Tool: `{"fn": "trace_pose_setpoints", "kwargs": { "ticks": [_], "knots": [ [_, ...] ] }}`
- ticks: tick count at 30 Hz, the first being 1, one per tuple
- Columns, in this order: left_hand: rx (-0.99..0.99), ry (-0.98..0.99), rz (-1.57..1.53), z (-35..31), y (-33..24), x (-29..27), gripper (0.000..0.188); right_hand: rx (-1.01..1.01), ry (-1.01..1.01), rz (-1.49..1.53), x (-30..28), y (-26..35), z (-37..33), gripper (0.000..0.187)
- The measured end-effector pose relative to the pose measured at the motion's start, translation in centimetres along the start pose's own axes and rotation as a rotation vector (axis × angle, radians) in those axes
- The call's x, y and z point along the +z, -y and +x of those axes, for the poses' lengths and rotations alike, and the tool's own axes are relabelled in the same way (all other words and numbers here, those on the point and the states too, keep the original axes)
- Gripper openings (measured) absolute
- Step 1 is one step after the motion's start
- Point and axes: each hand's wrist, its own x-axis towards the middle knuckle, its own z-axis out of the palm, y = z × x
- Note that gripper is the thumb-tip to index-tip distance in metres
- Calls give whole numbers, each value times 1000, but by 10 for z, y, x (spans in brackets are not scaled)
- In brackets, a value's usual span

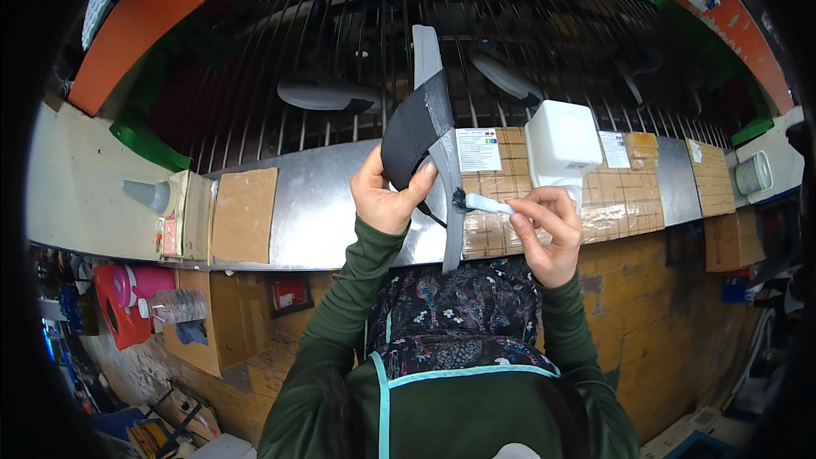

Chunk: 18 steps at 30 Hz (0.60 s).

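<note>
My left hand (389, 191) grips a black and grey shoe (416, 132) upright, its long grey side turned to the right. The thumb lies across the shoe's opening, and the fingers go behind the black part. In a pinch between thumb and fingers, my right hand (551, 231) holds a small brush (488, 203) with a pale handle. Its dark bristles touch the grey edge of the shoe near the lower end. A wet-looking sheen shows on part of the grey and black surface. Behind my right hand stands a white squarish container (564, 140).
Beyond the metal ledge (319, 195) runs a rack of metal bars (255, 110) carrying several grey and black shoe pieces (327, 95). Cardboard sheets (245, 215) cover parts of the ledge. A grey cone (146, 195) lies at left. Below are a box and a clear bottle (177, 306).
</note>
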Motion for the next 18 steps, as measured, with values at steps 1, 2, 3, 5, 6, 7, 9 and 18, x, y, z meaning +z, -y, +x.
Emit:
{"fn": "trace_pose_setpoints", "kwargs": {
  "ticks": [1, 2, 3, 5, 6, 7, 9, 18],
  "knots": [
    [4, -3, 4, 1, 0, 0, 31, -4, 0, -2, 0, 0, 0, 20],
    [1, -3, 14, 2, -1, 0, 31, -8, -1, -3, 0, 1, 0, 20],
    [-1, -3, 24, 3, -1, 0, 31, -5, -1, 0, 0, 1, 0, 20],
    [-7, -10, 25, 5, -2, 0, 30, 2, 0, 5, 0, 2, 0, 20],
    [-11, -16, 16, 6, -2, 0, 30, 0, 1, -2, -1, 3, 0, 20],
    [-14, -22, 6, 7, -2, 1, 30, -2, 2, -9, 0, 3, 0, 20],
    [-20, -32, 9, 9, -2, 1, 29, -2, 3, -15, -1, 4, -1, 20],
    [-32, -45, 64, 18, -7, 2, 27, -102, 50, -41, -4, 5, 0, 19]
  ]
}}
